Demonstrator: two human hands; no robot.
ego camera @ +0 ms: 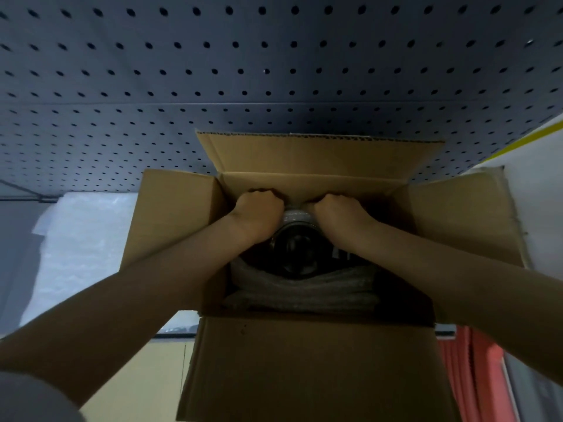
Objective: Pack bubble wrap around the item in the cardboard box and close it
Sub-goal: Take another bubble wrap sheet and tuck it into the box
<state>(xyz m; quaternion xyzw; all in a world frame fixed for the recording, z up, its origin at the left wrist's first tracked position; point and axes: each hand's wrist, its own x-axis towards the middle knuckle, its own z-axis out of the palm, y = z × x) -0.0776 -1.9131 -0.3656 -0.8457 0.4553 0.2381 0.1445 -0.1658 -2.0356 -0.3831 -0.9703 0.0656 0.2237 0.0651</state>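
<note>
Nearest us, the front flap of the cardboard box (304, 367) hangs outward toward our body, and our two forearms reach over it into the open box. Just inside the near wall lies a folded wad of bubble wrap (301, 292), grey in the shadow, pressed between that wall and the item (294, 246), a dark round object that sits in the middle of the box. Past the item, our left hand (259, 213) and right hand (342, 213) are both down inside, close to the far wall, one at each side of the item's top. The fingers of both hands are curled under and out of sight, so we cannot tell whether they are clamped on anything; a pale bit of wrap shows between the two hands. The side flaps spread left and right, and the far flap stands up against the dark pegboard (274, 71). More bubble wrap sheets (82, 239) lie on the worktop left of the box.
</note>
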